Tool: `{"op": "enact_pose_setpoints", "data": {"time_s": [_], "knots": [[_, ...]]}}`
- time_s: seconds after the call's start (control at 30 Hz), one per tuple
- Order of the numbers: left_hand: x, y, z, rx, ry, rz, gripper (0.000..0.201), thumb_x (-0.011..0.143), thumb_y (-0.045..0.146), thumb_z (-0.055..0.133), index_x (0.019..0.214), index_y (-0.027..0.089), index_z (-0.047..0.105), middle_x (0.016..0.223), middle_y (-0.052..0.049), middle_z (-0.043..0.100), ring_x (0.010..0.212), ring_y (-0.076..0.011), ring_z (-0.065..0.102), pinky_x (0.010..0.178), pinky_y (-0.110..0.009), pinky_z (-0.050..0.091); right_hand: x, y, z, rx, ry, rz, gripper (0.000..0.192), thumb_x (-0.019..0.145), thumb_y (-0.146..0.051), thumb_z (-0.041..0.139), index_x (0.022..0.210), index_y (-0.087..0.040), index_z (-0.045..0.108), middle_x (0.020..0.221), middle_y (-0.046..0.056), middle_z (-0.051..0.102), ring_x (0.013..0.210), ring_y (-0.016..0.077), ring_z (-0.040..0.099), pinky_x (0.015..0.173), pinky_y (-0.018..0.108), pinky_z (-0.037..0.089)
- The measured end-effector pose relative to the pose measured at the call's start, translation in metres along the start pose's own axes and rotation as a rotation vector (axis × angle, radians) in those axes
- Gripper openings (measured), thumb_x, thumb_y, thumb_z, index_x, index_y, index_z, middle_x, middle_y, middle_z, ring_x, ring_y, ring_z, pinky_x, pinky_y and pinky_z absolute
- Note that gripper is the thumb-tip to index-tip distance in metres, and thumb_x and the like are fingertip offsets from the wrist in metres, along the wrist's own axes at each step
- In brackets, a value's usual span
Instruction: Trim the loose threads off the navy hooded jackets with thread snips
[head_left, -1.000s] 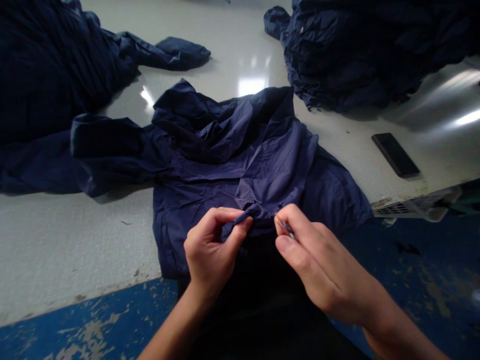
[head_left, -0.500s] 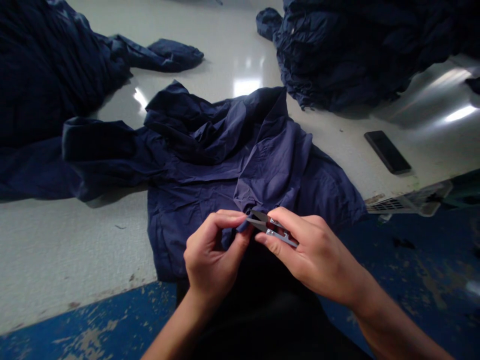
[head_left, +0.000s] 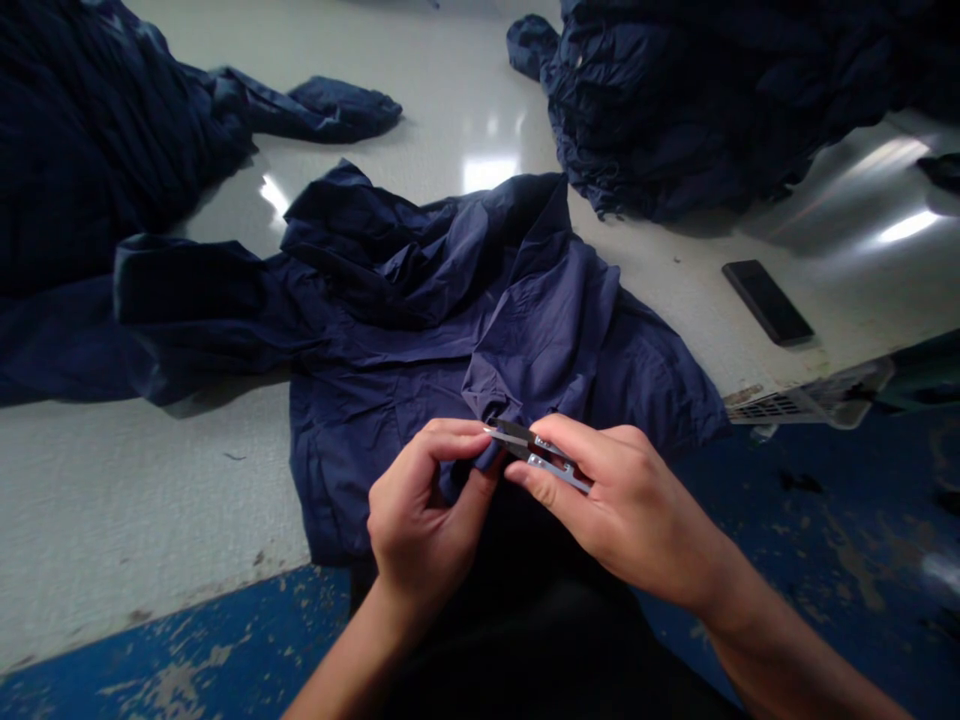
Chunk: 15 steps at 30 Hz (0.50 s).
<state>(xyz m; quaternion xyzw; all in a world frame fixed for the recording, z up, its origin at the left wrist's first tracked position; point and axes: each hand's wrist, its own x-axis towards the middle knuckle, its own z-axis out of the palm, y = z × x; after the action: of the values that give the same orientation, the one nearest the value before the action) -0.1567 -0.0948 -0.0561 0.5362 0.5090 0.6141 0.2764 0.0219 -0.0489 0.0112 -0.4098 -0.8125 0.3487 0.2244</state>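
Note:
A crumpled navy blue garment (head_left: 450, 300) lies spread on the white table (head_left: 120, 480), its lower edge hanging over the table's near side. My left hand (head_left: 420, 515) pinches a small fold of that lower edge between thumb and fingers. My right hand (head_left: 626, 505) holds small metal thread snips (head_left: 529, 448), blades pointing left. The blade tips sit right at the pinched fold, next to my left fingertips.
Piles of similar dark blue garments lie at the left (head_left: 90, 150) and at the back right (head_left: 712, 90). A black phone (head_left: 766, 301) rests on the table at the right. The floor (head_left: 825, 520) below is blue with worn paint.
My right hand turned and brought the snips out, blades now pointing left at the fold. My left hand has kept its pinch on the fabric edge.

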Motion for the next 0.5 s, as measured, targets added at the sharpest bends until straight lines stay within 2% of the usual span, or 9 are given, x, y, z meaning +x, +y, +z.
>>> {"op": "enact_pose_setpoints", "data": {"time_s": [0.37, 0.5], "knots": [[0.0009, -0.0025, -0.0026, -0.033, -0.01, 0.068, 0.027, 0.088, 0.0, 0.077, 0.106, 0.02, 0.072, 0.105, -0.004, 0.077, 0.097, -0.0177, 0.075, 0.087, -0.029, 0.061, 0.0021, -0.0058, -0.0014, 0.01, -0.043, 0.049, 0.018, 0.106, -0.03, 0.066, 0.091, -0.019, 0.064, 0.071, -0.004, 0.06, 0.058, 0.0097, 0.055, 0.057, 0.027, 0.036], [0.002, -0.0005, -0.0033, -0.028, -0.01, 0.064, 0.028, 0.088, -0.001, 0.076, 0.107, 0.02, 0.073, 0.105, -0.003, 0.077, 0.098, -0.0175, 0.074, 0.086, -0.028, 0.06, 0.0023, -0.007, -0.0027, 0.061, 0.011, 0.078, 0.024, 0.105, -0.031, 0.068, 0.084, -0.019, 0.064, 0.068, -0.005, 0.055, 0.058, 0.0092, 0.052, 0.059, 0.027, 0.036]]}}
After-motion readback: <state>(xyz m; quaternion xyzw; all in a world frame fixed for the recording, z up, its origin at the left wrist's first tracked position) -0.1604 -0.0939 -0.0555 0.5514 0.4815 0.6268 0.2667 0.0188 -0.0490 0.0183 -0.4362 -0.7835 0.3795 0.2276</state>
